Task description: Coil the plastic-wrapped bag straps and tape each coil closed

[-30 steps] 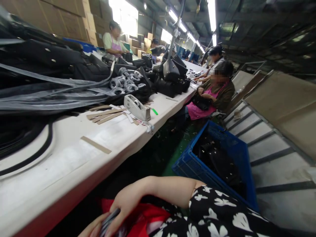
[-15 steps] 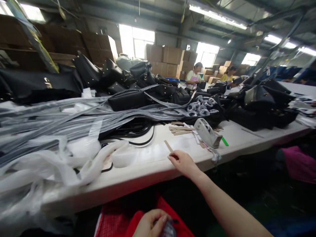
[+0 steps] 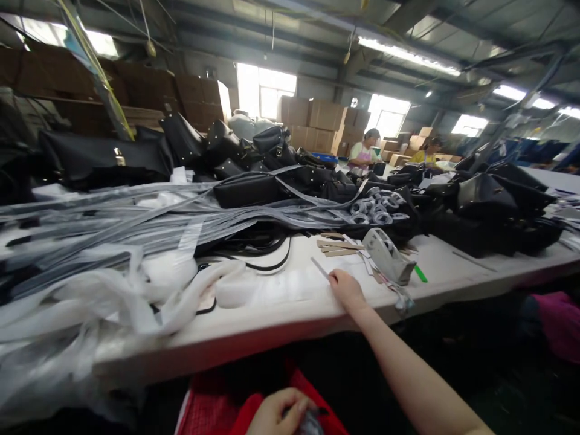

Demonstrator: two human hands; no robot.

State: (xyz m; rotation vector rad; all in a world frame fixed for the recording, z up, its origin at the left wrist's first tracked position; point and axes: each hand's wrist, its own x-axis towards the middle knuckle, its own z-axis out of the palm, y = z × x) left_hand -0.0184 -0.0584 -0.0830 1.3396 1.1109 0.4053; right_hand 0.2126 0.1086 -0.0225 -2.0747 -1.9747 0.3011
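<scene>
Above the table's front part, my right hand (image 3: 348,290) pinches a thin narrow strip (image 3: 319,267) that points up and to the left. My left hand (image 3: 281,412) is low at the bottom edge, over red cloth (image 3: 247,417). Its fingers close on a dark, shiny bundle (image 3: 310,423), mostly hidden, which I cannot make out further. Just beyond my right hand lie several loose tan strips (image 3: 339,248) and white paper pieces. A grey tape dispenser (image 3: 387,257) stands to the right of them, with a green piece (image 3: 420,273) beside it.
Long plastic-wrapped straps (image 3: 217,214) and crumpled white wrapping (image 3: 122,296) cover the left of the white table (image 3: 281,317). Black handbags (image 3: 247,190) are heaped behind, with rolled wrapped straps (image 3: 374,205) nearby. A person (image 3: 362,154) works farther back, another beside them. Cardboard boxes (image 3: 324,118) stand behind.
My right hand has turned slightly, and the strip now shows paler and thinner. The left hand stays closed at the bottom. The whole view has shifted a little, moving the scene right and down.
</scene>
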